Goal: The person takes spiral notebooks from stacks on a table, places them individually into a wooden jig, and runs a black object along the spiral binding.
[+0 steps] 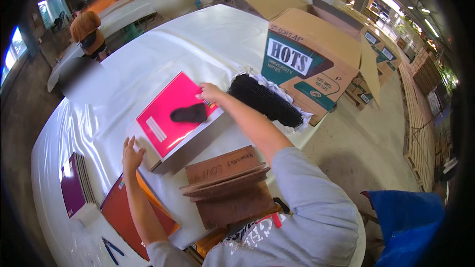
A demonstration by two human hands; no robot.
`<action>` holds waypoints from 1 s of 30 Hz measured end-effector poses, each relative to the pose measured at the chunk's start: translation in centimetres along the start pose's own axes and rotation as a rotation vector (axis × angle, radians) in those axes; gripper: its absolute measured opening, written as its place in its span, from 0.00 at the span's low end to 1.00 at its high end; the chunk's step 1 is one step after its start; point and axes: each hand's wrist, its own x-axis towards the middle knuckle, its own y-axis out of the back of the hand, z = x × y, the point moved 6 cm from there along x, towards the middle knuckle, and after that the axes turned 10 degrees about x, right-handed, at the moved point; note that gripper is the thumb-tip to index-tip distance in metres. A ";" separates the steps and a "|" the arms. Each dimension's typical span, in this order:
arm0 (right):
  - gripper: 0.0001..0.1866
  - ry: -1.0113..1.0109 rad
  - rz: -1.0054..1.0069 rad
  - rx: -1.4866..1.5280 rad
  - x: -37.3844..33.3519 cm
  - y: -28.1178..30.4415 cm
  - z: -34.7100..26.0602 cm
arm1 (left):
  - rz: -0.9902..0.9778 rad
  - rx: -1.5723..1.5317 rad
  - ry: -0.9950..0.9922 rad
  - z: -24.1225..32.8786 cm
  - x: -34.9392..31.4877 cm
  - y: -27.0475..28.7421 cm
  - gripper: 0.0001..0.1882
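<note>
A thick stack of paper with a bright pink cover lies slanted on the white table, its pale page edges showing along the near side. A dark, rounded flat shape shows on the cover; I cannot tell whether it is printed or lying there. My right hand has its fingers curled on the stack's far right edge. My left hand is at the near left corner, fingers spread and touching the white side. Close to my right forearm lies a bundle of black ridged coils in crumpled white wrap.
A brown board stand with handwriting is right before me. Purple notebooks, red-brown covers and blue-handled pliers lie at the left. An open cardboard box stands at the far right. A person stands by another table.
</note>
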 end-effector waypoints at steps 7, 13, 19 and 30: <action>0.29 -0.235 -0.080 0.897 -4.1 3.1 3.4 | -0.081 -0.026 -0.057 -4.3 3.8 -0.9 0.53; 0.13 -0.177 -0.075 0.751 -5.3 3.8 5.3 | -0.176 0.056 0.075 -3.5 5.3 0.8 0.56; 0.10 -0.141 -0.065 0.754 -4.8 4.0 4.2 | -0.329 0.123 0.104 -0.7 5.1 2.9 0.54; 0.11 -0.114 -0.068 0.843 -5.2 3.4 3.0 | 0.015 -0.745 0.070 1.0 5.5 4.0 0.54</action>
